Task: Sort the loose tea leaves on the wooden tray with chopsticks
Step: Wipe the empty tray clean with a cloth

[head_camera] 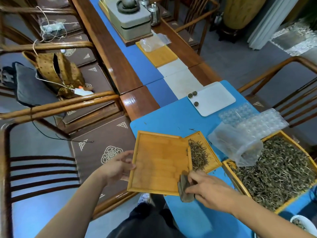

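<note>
Empty tray: a bare, shallow, rectangular bamboo tray (159,162) is being held tilted, its right edge lying over a smaller bamboo tray; no leaves are showing on it
Left hand: the left hand (120,166) is gripping the empty tray's left rim, fingers curled round the edge
Right hand: the right hand (208,188) is pinching a small greyish-brown scraper or cloth piece (184,190) at the empty tray's lower right corner; what it is exactly cannot be told
Sorted portion: a small heap of pale, needle-like loose tea leaves (199,155) is lying in the smaller bamboo tray (214,163), just beside the held one
Unsorted stock: a large bamboo tray (281,208) at the right is holding a thick layer of mixed green-grey leaves (277,170); a crumpled clear plastic bag (236,145) is resting on its far end
Chopsticks: none are visible in either hand
Table: a long wooden table with a blue mat (163,122) is carrying everything
Progress: judged early; one small batch is looking finished and emptied out; the large tray's bulk is remaining to be sorted
</note>
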